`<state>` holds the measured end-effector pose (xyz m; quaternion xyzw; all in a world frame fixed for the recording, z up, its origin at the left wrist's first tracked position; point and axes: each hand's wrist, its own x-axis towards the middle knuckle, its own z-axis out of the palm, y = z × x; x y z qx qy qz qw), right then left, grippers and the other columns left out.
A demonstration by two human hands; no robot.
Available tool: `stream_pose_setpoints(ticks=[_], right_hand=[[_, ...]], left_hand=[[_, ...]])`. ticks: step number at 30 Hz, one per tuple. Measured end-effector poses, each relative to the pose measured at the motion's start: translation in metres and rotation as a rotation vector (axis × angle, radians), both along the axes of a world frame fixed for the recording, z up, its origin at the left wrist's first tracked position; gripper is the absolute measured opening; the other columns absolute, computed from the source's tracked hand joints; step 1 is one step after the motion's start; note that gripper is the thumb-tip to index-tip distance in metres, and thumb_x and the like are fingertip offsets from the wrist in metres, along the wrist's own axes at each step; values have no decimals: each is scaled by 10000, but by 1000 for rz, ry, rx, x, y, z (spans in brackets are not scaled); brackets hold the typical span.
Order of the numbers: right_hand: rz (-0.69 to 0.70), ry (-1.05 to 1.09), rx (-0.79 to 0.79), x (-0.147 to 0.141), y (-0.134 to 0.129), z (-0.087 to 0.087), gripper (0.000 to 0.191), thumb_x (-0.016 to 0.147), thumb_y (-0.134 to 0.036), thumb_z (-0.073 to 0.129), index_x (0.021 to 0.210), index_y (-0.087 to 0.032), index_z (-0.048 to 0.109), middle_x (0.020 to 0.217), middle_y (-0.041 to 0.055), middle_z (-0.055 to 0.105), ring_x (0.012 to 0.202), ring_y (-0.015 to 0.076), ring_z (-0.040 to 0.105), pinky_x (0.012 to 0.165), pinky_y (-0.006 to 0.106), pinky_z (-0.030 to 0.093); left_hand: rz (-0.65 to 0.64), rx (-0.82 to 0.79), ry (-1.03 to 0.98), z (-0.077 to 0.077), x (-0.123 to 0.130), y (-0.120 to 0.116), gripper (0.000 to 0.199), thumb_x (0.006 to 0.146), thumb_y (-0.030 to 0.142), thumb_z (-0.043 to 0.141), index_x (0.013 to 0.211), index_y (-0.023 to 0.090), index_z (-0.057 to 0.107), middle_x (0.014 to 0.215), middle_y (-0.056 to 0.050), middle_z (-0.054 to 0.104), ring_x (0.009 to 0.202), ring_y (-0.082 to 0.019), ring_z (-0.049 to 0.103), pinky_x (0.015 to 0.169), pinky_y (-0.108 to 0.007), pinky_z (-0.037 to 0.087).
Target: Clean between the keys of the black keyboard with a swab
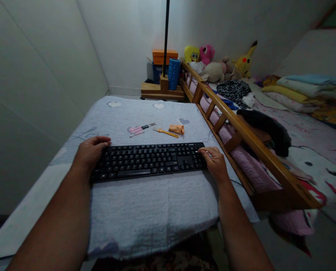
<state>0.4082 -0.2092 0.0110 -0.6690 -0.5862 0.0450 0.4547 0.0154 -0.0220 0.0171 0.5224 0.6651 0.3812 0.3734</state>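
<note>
Pinched between thumb and fingers of the right hand (214,161) is a white bit (197,151) (too small to name), over the three o'clock end of the keyboard (148,160). At nine o'clock, the left hand (91,152) touches the other end; whether it grips, I cannot tell. The keyboard lies on the cloth (153,203), with a brush (168,133) and packet (176,129) toward one o'clock.

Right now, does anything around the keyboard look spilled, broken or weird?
Nothing really stands out: no spill or break shows. The keyboard sits slightly slanted, and the yellow brush lies angled near the orange packet, but neither looks odd.
</note>
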Motion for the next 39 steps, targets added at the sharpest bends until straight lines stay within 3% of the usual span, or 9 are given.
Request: stream_pose_setpoints(ticks=[15, 28, 39], right_hand=[[-18, -126, -36, -2, 17, -9, 233, 944, -296, 547, 942, -249, 775, 982, 82, 774, 988, 287, 613, 933, 483, 456], [13, -89, -37, -2, 4, -3, 238, 949, -312, 531, 899, -230, 748, 928, 85, 742, 972, 271, 636, 915, 446, 470], [9, -42, -98, -3, -4, 5, 265, 930, -316, 500, 766, -234, 691, 853, 61, 709, 910, 248, 639, 877, 408, 444]], left_hand=[[6, 1, -22, 1, 2, -1, 276, 601, 243, 674, 867, 188, 726, 912, -38, 739, 894, -220, 641, 943, -359, 467], [-11, 9, 25, -5, -4, 4, 337, 586, 305, 691, 901, 195, 738, 880, -27, 719, 859, -218, 614, 868, -338, 454], [-4, 9, -9, -1, 0, 0, 287, 614, 260, 683, 886, 185, 733, 889, -32, 730, 873, -211, 625, 901, -337, 461]])
